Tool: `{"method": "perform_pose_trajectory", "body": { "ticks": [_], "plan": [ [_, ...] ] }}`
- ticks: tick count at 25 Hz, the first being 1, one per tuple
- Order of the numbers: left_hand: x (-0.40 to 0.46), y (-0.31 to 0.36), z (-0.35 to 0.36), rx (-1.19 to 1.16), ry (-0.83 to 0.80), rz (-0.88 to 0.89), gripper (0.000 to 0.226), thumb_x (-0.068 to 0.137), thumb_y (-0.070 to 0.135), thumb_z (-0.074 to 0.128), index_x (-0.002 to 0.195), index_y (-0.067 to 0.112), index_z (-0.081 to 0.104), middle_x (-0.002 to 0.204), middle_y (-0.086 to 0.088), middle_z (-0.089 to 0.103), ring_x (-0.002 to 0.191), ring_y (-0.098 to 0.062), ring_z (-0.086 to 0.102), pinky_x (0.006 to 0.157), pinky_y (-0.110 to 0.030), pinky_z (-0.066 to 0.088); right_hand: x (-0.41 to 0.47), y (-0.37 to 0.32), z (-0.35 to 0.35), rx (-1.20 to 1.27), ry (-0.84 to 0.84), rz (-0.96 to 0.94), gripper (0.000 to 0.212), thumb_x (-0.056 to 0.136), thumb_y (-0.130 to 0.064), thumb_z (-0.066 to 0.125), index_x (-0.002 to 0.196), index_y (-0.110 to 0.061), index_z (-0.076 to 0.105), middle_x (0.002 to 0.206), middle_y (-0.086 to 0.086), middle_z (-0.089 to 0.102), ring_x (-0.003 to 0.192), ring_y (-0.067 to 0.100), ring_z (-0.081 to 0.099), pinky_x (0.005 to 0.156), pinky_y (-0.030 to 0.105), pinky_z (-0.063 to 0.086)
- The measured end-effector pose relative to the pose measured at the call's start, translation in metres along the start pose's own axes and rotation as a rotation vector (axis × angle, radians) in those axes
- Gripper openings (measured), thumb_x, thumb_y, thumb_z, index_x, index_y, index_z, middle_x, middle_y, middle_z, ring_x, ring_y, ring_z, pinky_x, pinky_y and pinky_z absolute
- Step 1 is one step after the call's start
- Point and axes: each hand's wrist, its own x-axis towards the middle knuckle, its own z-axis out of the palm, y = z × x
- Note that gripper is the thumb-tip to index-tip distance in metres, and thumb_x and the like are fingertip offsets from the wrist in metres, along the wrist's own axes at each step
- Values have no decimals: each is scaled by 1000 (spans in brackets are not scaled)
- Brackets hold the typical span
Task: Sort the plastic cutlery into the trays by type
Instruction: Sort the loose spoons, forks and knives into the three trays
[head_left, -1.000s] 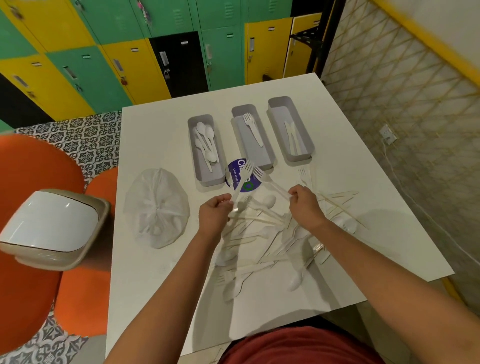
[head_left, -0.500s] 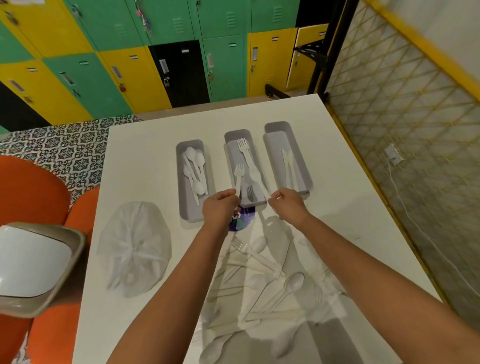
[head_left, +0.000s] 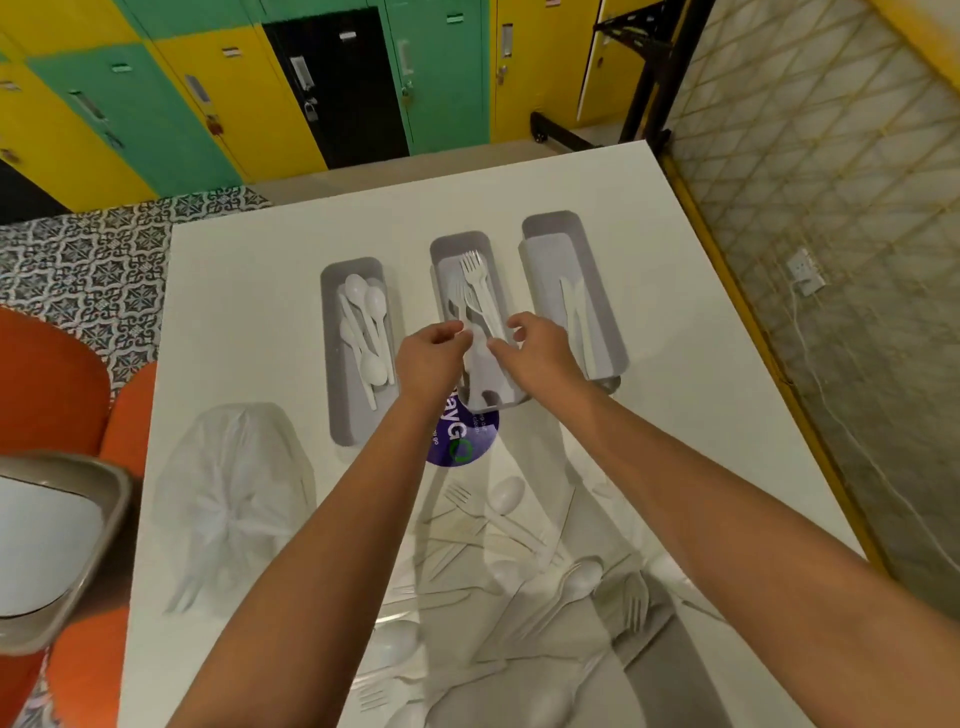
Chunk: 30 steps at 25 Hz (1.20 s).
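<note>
While both hands hover over the middle tray (head_left: 485, 397), the left hand (head_left: 428, 353) has fingers loosely curled, holding nothing visible; right hand (head_left: 535, 345) fingers relaxed and spread, empty too. Forks (head_left: 475, 291) lie in that tray just beyond the fingertips. Spoons (head_left: 366, 322) fill the left tray (head_left: 335, 415), knives (head_left: 574, 312) the right tray (head_left: 608, 332). Unsorted cutlery pile (head_left: 519, 561) sits nearer on the white table (head_left: 249, 312), beside a tied plastic bag (head_left: 234, 499).

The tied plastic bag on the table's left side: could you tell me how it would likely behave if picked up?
The plastic bag looks thin and crinkled, so probably floppy and light. Its knotted middle likely offers the easiest grip; the film elsewhere may slip.
</note>
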Motion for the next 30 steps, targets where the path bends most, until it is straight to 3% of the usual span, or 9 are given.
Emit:
{"method": "perform_pose_trajectory", "body": {
  "ticks": [2, 7, 9, 12, 16, 21, 25, 28, 30],
  "plan": [
    [-7, -8, -2, 19, -19, 31, 25, 89, 15, 59, 114, 11, 65, 100, 2, 65, 79, -13, 63, 75, -25, 54, -10, 8, -1, -17, 38, -63, 43, 92, -26, 57, 131, -11, 48, 122, 6, 53, 98, 17, 55, 75, 12, 41],
    [-35, -45, -12, 6, -28, 19, 19, 87, 7, 56, 94, 21, 67, 95, 2, 66, 93, -18, 62, 93, -38, 52, -53, 54, 1, -18, 53, -186, 26, 92, -17, 55, 117, -12, 56, 101, -1, 51, 80, 12, 48, 71, 21, 39],
    [-50, -63, -17, 52, -31, 45, 18, 87, 7, 55, 92, 19, 67, 97, -1, 66, 91, -16, 62, 89, -25, 51, -69, 74, 2, -56, 44, -180, 21, 90, -13, 55, 111, -10, 59, 98, 0, 51, 77, 13, 48, 71, 22, 40],
    [-73, -88, -20, 216, -84, 115, 20, 87, 5, 55, 98, 10, 71, 92, -3, 66, 70, -2, 58, 61, -1, 41, -87, 102, 3, -122, 97, -95, 13, 88, -9, 55, 97, -3, 61, 93, 5, 56, 78, 18, 53, 71, 30, 47],
    [-95, -118, -16, 412, -137, 162, 23, 85, 4, 54, 100, 7, 71, 98, -10, 71, 79, -12, 57, 68, -9, 35, -112, 124, 7, -300, 24, 135, 16, 87, -19, 54, 82, -4, 58, 83, 10, 62, 78, 26, 59, 64, 32, 46],
    [-115, -139, -7, 599, -272, 188, 33, 90, 13, 51, 123, 12, 59, 109, -16, 65, 99, -28, 62, 82, -26, 45, -130, 126, 18, -369, -29, 236, 26, 88, -36, 57, 80, -12, 53, 79, 3, 56, 79, 23, 58, 61, 24, 36],
    [-110, -143, 4, 883, -174, 305, 44, 93, 32, 52, 134, 15, 47, 129, -10, 47, 115, -26, 49, 93, -35, 45, -126, 120, 28, -416, -41, 295, 42, 87, -47, 56, 100, -8, 60, 97, 7, 64, 91, 26, 63, 64, 26, 42],
    [-101, -140, 12, 1011, -139, 330, 49, 91, 40, 52, 133, 15, 46, 130, -8, 48, 117, -26, 47, 94, -37, 41, -125, 114, 32, -437, -44, 318, 40, 88, -43, 56, 105, -7, 59, 100, 8, 63, 90, 25, 62, 61, 25, 41],
    [-98, -139, 18, 1040, -131, 320, 46, 91, 38, 51, 130, 13, 48, 128, -8, 51, 116, -25, 47, 95, -37, 39, -125, 114, 34, -407, -44, 327, 26, 90, -31, 55, 98, -7, 58, 92, 8, 61, 74, 21, 57, 51, 22, 35]
  ]
}}
